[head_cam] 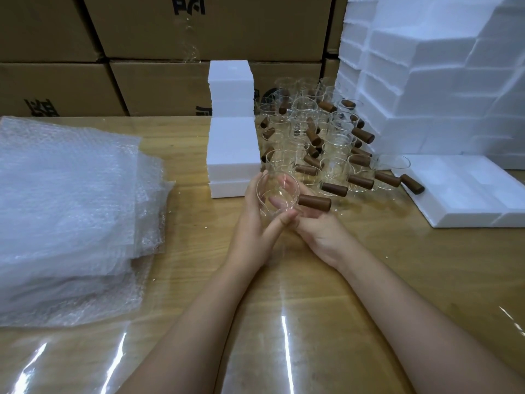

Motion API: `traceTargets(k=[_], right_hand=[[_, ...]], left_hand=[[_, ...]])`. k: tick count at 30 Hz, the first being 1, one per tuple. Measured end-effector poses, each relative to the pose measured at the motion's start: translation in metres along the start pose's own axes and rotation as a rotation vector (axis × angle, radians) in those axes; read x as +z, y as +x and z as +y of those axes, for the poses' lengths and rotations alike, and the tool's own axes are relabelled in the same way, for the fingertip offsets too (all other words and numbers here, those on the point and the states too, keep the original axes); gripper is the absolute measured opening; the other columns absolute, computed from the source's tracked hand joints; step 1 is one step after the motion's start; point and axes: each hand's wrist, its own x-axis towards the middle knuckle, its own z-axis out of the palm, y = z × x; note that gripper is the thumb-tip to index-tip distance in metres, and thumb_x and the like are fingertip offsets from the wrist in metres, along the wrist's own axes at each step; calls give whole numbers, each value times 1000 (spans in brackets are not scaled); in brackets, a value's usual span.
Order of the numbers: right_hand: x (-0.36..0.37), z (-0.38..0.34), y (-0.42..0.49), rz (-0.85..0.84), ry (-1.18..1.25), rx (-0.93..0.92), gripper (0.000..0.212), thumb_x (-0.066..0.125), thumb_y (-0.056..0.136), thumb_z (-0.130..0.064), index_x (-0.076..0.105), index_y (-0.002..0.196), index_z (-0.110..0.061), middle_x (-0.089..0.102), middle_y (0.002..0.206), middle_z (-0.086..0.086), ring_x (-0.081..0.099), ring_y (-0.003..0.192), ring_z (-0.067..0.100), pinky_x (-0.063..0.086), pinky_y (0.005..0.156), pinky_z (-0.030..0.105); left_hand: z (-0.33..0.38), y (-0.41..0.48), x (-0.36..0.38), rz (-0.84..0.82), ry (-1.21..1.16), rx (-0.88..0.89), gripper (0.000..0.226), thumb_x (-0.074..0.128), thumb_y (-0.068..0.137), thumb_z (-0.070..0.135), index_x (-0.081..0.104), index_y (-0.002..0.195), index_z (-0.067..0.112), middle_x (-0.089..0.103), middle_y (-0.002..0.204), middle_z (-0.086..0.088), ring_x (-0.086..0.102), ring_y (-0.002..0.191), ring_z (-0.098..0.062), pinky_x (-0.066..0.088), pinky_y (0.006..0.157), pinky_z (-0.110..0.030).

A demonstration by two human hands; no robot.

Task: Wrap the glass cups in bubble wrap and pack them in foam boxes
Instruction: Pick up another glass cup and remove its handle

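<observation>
Clear glass cup (277, 199) with brown handle (315, 202), left hand (255, 226) and right hand (319, 227) grip curled round it

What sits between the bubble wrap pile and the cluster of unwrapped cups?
Head view: a stack of white foam boxes stands between the bubble wrap pile and the cup cluster.

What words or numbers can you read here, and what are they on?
Top cardboard box: black character, cut off, unreadable.
Left cardboard box: black character, half hidden, unreadable.
Middle cardboard box: black character, mostly hidden, unreadable.
Glass cup, bubble wrap, foam boxes: no writing visible.
</observation>
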Motion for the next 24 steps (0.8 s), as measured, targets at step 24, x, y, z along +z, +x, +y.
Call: traceTargets(k=[24], right_hand=[[23,-3,-9,226,-1660,-557,59,35,97,-39,36,144,-5,27,155,9,21,145,21,11,118,48]], left_hand=[[-6,0,-5,5,112,80,61,70,74,28,35,122,38,52,130,0,56,117,-14,46,100,-32]])
